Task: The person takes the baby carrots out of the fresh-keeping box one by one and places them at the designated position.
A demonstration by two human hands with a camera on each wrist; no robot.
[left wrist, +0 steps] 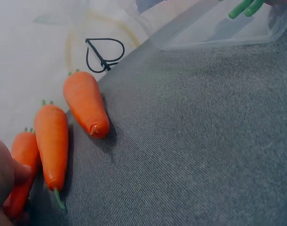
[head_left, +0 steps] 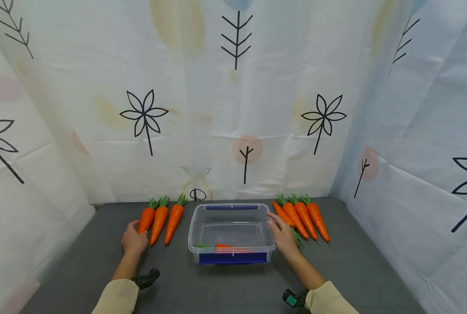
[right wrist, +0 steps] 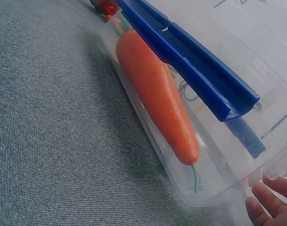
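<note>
At the left of the grey table, my left hand grips the leftmost orange carrot, thumb and fingers on either side of it. Beside that one lie two more carrots, the middle one and the right one, green tops toward the wall. My right hand is at the right side of a clear plastic box, fingers extended along its wall. Whether they touch it I cannot tell. Inside the box a carrot lies along the front wall, behind a blue latch.
Right of the box lies a group of several carrots; a green top pokes out near my right hand. Patterned white cloth hangs behind the table and at both sides. The box has no lid on it.
</note>
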